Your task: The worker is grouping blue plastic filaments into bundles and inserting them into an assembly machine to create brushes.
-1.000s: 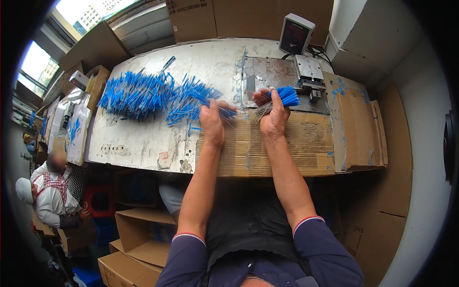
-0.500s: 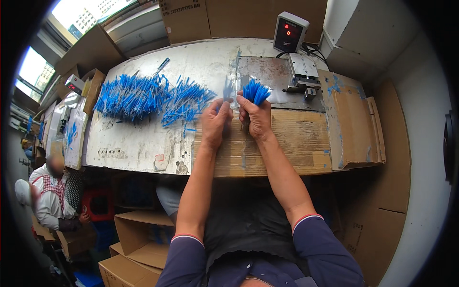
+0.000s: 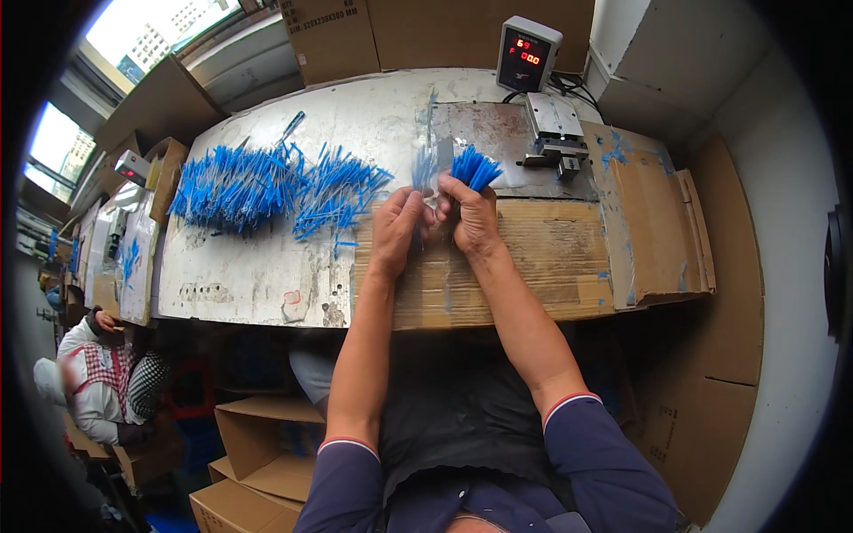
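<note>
My right hand (image 3: 475, 213) is closed around an upright bunch of thin blue plastic strips (image 3: 475, 167), whose blue ends fan out above the thumb. Close beside it, my left hand (image 3: 397, 226) is also closed, with thumb and fingers pinched together. A few pale blue strips (image 3: 423, 166), smeared by motion, stand up from its fingertips. Both hands are over the near middle of the worktable (image 3: 258, 275). To their left lies a large heap of the same strips (image 3: 235, 188), with a smaller loose pile (image 3: 333, 191) beside it.
A metal clamp-like fixture (image 3: 555, 133) stands at the far right, with a red-digit display box (image 3: 526, 55) behind it. Flattened cardboard (image 3: 533, 258) covers the table's near right part. Open cartons (image 3: 262, 444) stand below on the left. Another person (image 3: 102, 382) sits at far left.
The view has shifted slightly. My hands stay close together, the bunch still in the right one. The display's digits have changed. At far left, the other person has raised a hand.
</note>
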`<state>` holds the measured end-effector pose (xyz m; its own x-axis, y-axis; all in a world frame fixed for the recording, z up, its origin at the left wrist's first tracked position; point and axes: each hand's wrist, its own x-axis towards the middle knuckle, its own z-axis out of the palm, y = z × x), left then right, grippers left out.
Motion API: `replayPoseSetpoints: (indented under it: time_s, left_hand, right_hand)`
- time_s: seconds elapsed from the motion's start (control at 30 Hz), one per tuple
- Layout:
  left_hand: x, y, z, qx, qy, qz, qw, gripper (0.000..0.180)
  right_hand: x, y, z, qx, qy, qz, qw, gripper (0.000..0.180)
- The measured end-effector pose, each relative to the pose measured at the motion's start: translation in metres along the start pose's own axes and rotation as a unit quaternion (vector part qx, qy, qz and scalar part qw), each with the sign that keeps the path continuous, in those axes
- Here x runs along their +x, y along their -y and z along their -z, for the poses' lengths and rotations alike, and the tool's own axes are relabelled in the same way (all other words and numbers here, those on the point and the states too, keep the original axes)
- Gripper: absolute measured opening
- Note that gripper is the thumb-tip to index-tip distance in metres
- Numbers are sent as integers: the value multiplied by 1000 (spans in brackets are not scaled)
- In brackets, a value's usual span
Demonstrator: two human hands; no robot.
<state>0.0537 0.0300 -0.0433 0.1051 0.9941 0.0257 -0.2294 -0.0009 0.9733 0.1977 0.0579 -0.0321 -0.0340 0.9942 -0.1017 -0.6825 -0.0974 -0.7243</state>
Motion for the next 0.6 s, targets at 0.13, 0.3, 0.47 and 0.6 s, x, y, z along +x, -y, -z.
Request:
replayPoseSetpoints:
  time_s: [0.13,0.3,0.47,0.6]
  left_hand:
    - [1,0,1,-19,-9,8,1000,28]
    - [0,2,1,5,6,10,1000,26]
    - [1,6,-1,32,10,16,999,21]
    - [2,5,1,-11,-2,38,999,20]
  right_hand:
    - [3,2,3,59,-24,-1,998,17]
    - [-1,1,-2,4,-6,16,1000,17]
    - [0,2,0,-39,-22,33,998,13]
    - [-1,6,-3,6,-76,66,995,14]
